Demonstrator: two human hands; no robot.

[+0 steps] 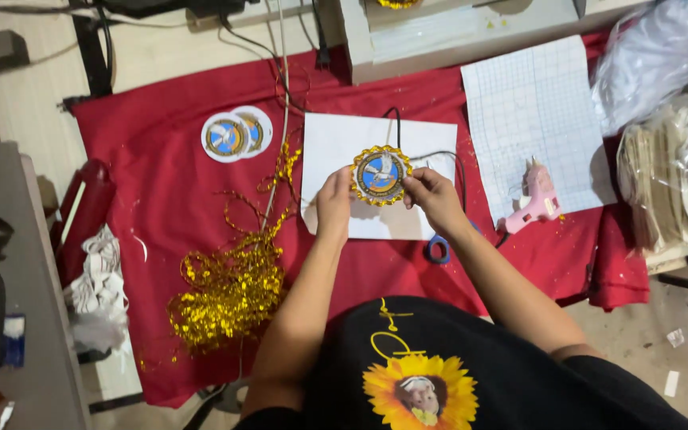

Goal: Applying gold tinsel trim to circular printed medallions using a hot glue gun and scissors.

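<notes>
1. We see a round paper badge (381, 175), blue in the middle with a gold tinsel rim, held just above a white sheet (336, 143) on a red cloth (161, 199).
2. Our left hand (334, 203) pinches the badge's left edge; our right hand (431, 195) pinches its right edge, fingers closed on it.
3. We judge the badge light, thin and bendable, its trim easily crushed; the bare edge is the best hold.
4. Being round, it has no long axis; its printed face points up at us.
5. Right of the sheet lies a pink glue gun (537, 199); left of it, loose gold tinsel (228, 291) and 2 plain badges (236, 134).
</notes>
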